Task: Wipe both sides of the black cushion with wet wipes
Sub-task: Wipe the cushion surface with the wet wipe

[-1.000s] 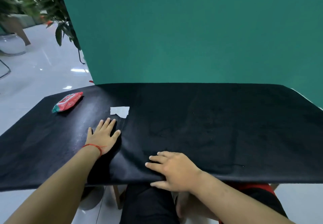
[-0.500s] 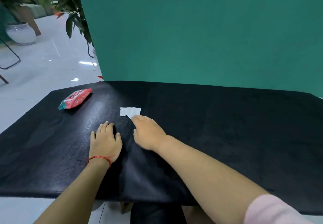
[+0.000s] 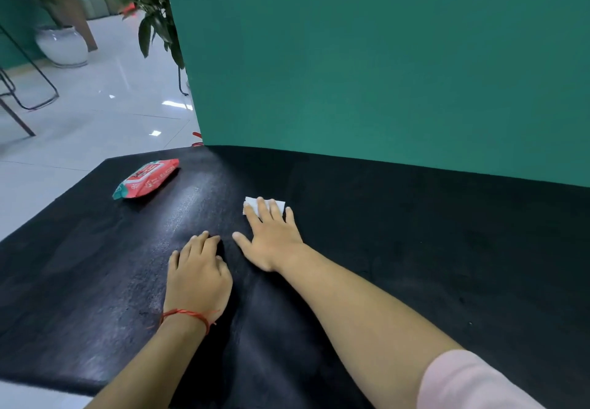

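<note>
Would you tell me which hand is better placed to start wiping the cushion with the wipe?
The right hand, probably: its fingers lie flat on the wipe, ready to push it across the cushion. The left hand rests on the cushion short of the wipe, not touching it.

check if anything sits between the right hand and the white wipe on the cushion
Nothing visible does: the right hand presses straight fingers on the wipe on the black cushion. The wipes pack sits off to the left.
</note>
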Demonstrator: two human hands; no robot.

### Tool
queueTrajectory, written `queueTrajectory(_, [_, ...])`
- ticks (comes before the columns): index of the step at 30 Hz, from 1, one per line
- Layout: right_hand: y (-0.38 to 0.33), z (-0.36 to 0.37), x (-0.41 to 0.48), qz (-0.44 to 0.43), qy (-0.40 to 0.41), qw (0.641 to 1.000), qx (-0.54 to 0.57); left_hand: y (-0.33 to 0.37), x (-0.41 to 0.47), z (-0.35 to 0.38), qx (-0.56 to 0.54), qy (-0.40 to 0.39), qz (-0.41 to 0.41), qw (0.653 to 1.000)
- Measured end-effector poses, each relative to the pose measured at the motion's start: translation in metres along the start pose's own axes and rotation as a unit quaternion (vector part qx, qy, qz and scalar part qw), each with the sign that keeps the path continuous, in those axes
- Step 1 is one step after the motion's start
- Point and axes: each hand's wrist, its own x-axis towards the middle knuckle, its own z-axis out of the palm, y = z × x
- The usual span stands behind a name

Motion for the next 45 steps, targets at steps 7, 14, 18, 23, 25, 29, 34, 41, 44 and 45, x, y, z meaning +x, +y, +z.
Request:
queueTrajectory(7, [0.036,-0.007,-0.008,-0.005,-0.006,1.0,-0.013,0.003,0.0,-0.001,0.012,0.011,0.005,1.0])
queueTrajectory(14, [0.06,-0.019,0.009,0.027,-0.021,0.999,0.005,0.004,-0.002,-0.003,0.022,0.01,-0.002,1.0])
queueTrajectory(18, [0.074,-0.029,0.034,0.044,-0.047,0.998,0.003,0.006,-0.003,-0.004,0.022,0.012,0.0,1.0])
queueTrajectory(23, [0.092,-0.04,0.066,0.058,-0.052,0.997,-0.001,0.004,-0.002,-0.003,0.02,0.013,-0.001,1.0])
queueTrajectory(25, [0.1,-0.044,0.078,0.064,-0.056,0.996,0.008,0.005,-0.001,-0.002,0.017,0.013,-0.005,1.0])
queueTrajectory(29, [0.114,-0.055,0.1,0.074,-0.063,0.995,0.012,0.003,-0.001,-0.001,0.018,0.011,-0.004,1.0])
queueTrajectory(34, [0.132,-0.065,0.123,0.078,-0.053,0.995,0.016,0.003,0.0,0.0,0.012,0.007,-0.018,1.0])
queueTrajectory(41, [0.151,-0.066,0.147,0.063,-0.023,0.998,-0.004,0.002,0.002,-0.001,0.008,0.005,-0.022,1.0])
queueTrajectory(44, [0.156,-0.064,0.153,0.063,-0.011,0.998,-0.003,0.0,0.003,0.001,0.01,0.002,-0.02,1.0])
queueTrajectory(45, [0.156,-0.063,0.154,0.062,-0.009,0.998,-0.004,0.0,0.003,0.001,0.01,0.004,-0.02,1.0])
